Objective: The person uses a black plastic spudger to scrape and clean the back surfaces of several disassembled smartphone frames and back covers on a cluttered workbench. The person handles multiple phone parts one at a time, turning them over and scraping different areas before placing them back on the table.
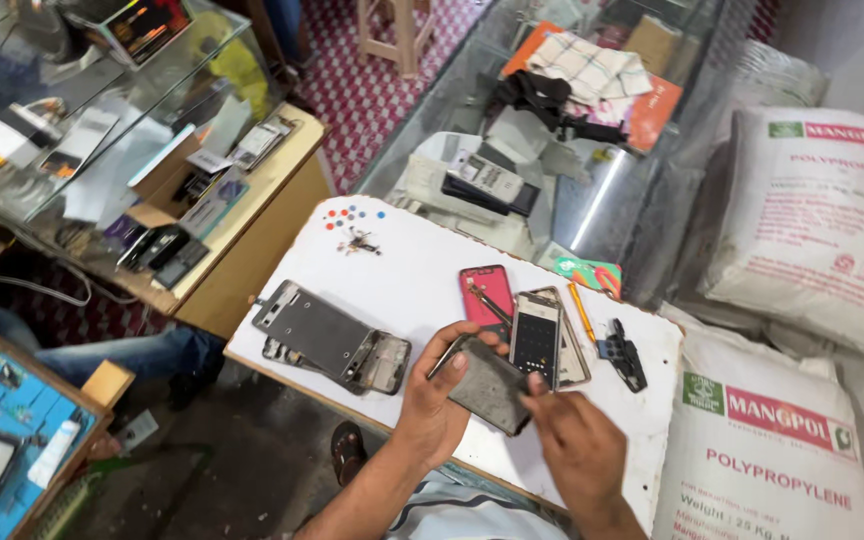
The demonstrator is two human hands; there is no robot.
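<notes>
The left hand [439, 400] has its grip wrapped around a grey phone back panel [489, 385], thumb over the near edge and fingers curled under the far side, holding it tilted just above the white bench [402, 260]. The right hand [577, 440] comes in from the near side with its grip pressed together, the fingertips [535, 385] pinching or pressing the panel's right corner; whether a small tool sits between them cannot be told. To do this well, I judge the left hand should keep the panel steady and level while the right works along the edge gently, since a thin shell like this would likely bend or crack if forced at one corner. Just beyond the hands lies an opened phone body [537, 335] resting on a second frame, with a red phone shell [485, 293] beside it, a yellow-handled pencil-like tool [581, 312] and a black clip part [624, 352] to the right. Further left, grey metal frames [327, 335] lie stacked.
</notes>
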